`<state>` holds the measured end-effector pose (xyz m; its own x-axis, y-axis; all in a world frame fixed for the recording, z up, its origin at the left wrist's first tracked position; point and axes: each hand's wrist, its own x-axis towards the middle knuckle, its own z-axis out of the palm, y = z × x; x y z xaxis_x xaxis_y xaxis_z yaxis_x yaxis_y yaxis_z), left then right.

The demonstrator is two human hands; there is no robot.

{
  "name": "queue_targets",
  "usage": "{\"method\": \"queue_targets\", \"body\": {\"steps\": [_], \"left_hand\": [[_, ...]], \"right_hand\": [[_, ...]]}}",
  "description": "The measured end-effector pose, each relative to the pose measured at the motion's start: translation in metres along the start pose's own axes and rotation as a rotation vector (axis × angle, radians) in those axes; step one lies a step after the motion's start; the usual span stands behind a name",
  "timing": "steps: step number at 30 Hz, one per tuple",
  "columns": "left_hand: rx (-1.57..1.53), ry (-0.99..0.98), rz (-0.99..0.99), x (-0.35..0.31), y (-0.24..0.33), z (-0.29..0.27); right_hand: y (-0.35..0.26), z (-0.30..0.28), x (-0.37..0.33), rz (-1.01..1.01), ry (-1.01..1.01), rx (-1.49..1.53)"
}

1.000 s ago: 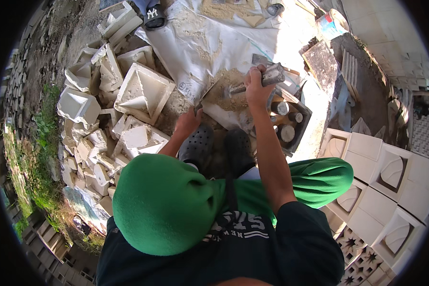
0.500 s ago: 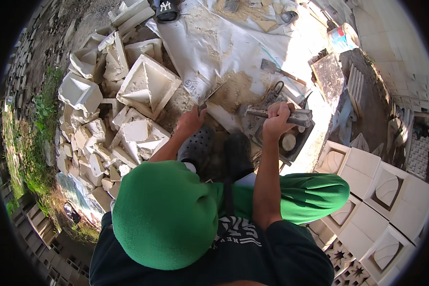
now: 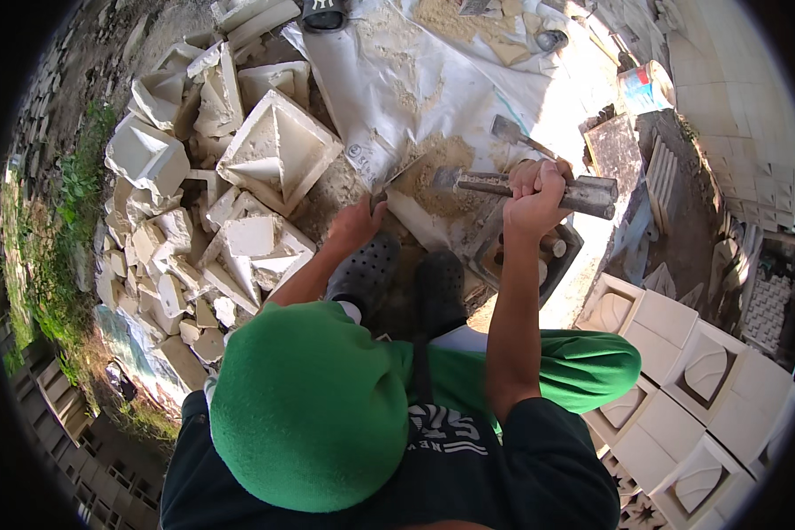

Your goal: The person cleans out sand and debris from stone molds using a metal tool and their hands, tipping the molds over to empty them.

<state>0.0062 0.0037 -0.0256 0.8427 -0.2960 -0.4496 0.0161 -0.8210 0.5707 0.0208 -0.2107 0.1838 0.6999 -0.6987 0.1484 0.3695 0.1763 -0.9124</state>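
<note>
The left hand (image 3: 355, 225) hides most of its gripped chisel (image 3: 396, 178), the right hand (image 3: 532, 196) clamps a hammer (image 3: 521, 187), beside crowding plaster moulds (image 3: 278, 150).

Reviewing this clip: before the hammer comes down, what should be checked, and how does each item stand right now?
1. Right hand gripped around hammer: ok.
2. Left hand holding chisel: ok.
3. Chisel tip seated on the white stone strip: cannot tell.
4. Black shoes clear of the strip: not ok, close beside it.
5. Hand protection: not ok, both hands bare.
</note>
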Motion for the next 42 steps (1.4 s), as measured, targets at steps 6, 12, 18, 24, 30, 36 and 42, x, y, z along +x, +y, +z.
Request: {"method": "queue_targets", "body": {"steps": [6, 12, 18, 24, 30, 36, 42], "left_hand": [[0.005, -0.012, -0.024, -0.001, -0.001, -0.004], [0.019, 0.022, -0.005, 0.002, 0.002, -0.001], [-0.006, -0.013, -0.019, 0.003, 0.003, -0.004], [-0.006, -0.036, -0.069, 0.000, -0.001, -0.003], [-0.004, -0.033, -0.042, 0.002, 0.001, -0.003], [-0.032, 0.005, -0.006, -0.002, -0.005, 0.004], [0.005, 0.013, 0.002, 0.004, -0.003, 0.002]], "right_hand": [[-0.045, 0.018, 0.003, -0.051, -0.153, -0.033], [0.074, -0.005, -0.021, 0.024, 0.076, -0.043], [0.035, -0.006, 0.003, 0.122, -0.044, 0.018], [-0.006, 0.011, -0.002, 0.001, -0.076, -0.032], [0.070, 0.008, 0.003, 0.102, -0.005, -0.052], [0.005, 0.007, 0.011, 0.030, -0.093, 0.073], [0.025, 0.002, -0.001, 0.052, -0.006, 0.055]]}}
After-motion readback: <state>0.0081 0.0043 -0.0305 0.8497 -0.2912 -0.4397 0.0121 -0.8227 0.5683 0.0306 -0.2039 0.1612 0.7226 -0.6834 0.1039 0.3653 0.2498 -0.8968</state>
